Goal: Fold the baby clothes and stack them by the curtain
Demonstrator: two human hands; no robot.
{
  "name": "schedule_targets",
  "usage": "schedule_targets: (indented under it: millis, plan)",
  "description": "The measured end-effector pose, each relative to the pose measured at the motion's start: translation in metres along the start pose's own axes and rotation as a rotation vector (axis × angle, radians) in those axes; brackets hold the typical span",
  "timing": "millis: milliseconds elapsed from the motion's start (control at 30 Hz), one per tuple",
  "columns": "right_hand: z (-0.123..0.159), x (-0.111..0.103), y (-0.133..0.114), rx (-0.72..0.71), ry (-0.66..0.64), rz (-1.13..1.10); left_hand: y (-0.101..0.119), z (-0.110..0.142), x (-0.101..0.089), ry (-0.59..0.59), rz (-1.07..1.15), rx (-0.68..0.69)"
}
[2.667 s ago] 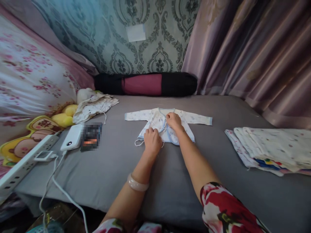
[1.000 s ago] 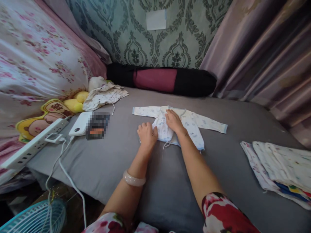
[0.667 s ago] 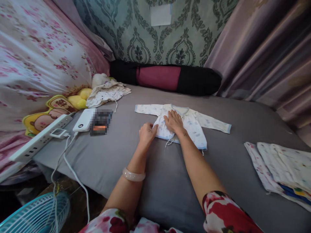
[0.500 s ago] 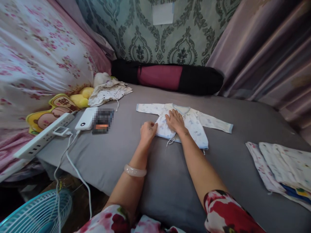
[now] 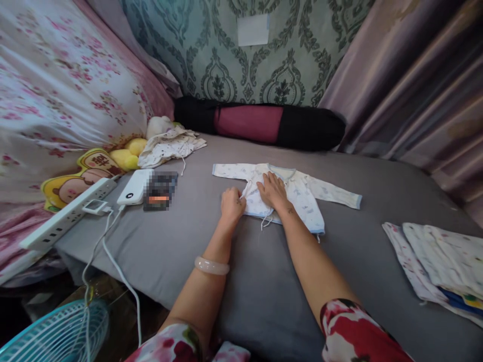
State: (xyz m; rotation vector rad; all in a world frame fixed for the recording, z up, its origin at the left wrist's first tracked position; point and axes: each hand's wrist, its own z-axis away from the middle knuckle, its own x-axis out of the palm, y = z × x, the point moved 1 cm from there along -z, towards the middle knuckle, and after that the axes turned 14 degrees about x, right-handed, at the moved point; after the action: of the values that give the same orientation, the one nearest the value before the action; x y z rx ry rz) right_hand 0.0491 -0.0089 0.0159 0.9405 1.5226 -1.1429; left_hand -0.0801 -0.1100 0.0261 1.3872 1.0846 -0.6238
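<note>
A small white baby shirt [image 5: 302, 203] with blue trim and a faint print lies spread on the grey sheet, both sleeves stretched out sideways. My right hand [image 5: 272, 191] rests flat on its chest, fingers extended. At the shirt's left side edge, my left hand [image 5: 232, 205] is closed, pinching the fabric there. White tie strings [image 5: 266, 221] hang from the hem between my hands. The fingertips of my left hand are partly hidden.
Folded baby clothes [image 5: 445, 261] are stacked at the right. On the left lie a power strip [image 5: 68, 213], a white power bank [image 5: 136, 187], a blurred dark item [image 5: 160, 191], a crumpled spotted garment [image 5: 173, 146] and plush toys [image 5: 128, 153]. A bolster [image 5: 249, 123] lines the wall; a fan [image 5: 60, 332] stands below.
My left hand has shifted slightly to the right and turned a little, drawing the shirt's left edge inward. My right hand stays flat on the chest. The view has tilted slightly.
</note>
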Motion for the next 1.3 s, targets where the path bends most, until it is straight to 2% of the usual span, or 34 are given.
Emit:
schedule_targets:
  millis: [133, 233, 367, 500, 567, 633, 733, 800, 900, 967, 1033, 1133, 1200, 1233, 1300]
  plan:
    - [0.009, -0.010, -0.013, -0.072, 0.076, -0.031, 0.002, 0.000, -0.004, -0.012, 0.075, -0.033]
    - [0.018, -0.008, -0.028, -0.102, 0.017, -0.060, 0.005, 0.002, -0.007, -0.013, 0.070, -0.064]
    - [0.028, 0.005, -0.040, -0.067, -0.104, -0.048, 0.007, 0.006, -0.009, -0.025, 0.019, -0.111]
    - [0.031, 0.011, -0.038, -0.066, -0.108, -0.039, 0.002, 0.010, -0.015, -0.048, 0.015, -0.132]
    - [0.031, 0.011, -0.037, -0.066, -0.101, -0.029, -0.003, 0.012, -0.022, -0.096, 0.047, -0.118]
    - [0.031, 0.011, -0.037, -0.069, -0.091, -0.023, -0.010, 0.015, -0.029, -0.195, 0.099, -0.078]
    - [0.031, 0.012, -0.038, -0.076, -0.072, -0.014, -0.018, 0.021, -0.040, -0.347, 0.130, 0.042]
    - [0.031, 0.013, -0.038, -0.075, -0.074, -0.006, -0.019, 0.024, -0.045, -0.388, 0.084, 0.101]
    - [0.030, 0.014, -0.037, -0.075, -0.082, 0.000, -0.018, 0.027, -0.052, -0.434, 0.042, 0.100]
    - [0.030, 0.014, -0.037, -0.077, -0.086, 0.001, -0.020, 0.027, -0.056, -0.467, 0.059, 0.048]
    - [0.030, 0.013, -0.037, -0.080, -0.089, 0.003, -0.026, 0.027, -0.058, -0.409, 0.065, -0.079]
    - [0.032, 0.010, -0.037, -0.089, -0.103, 0.005, -0.042, 0.024, -0.059, -0.079, 0.057, -0.288]
    - [0.032, 0.008, -0.037, -0.092, -0.116, 0.006, -0.052, 0.021, -0.055, 0.139, 0.095, -0.328]
    - [0.033, 0.008, -0.038, -0.090, -0.123, 0.006, -0.056, 0.018, -0.052, 0.207, 0.138, -0.323]
    - [0.033, 0.007, -0.038, -0.085, -0.128, 0.004, -0.060, 0.013, -0.044, 0.269, 0.265, -0.304]
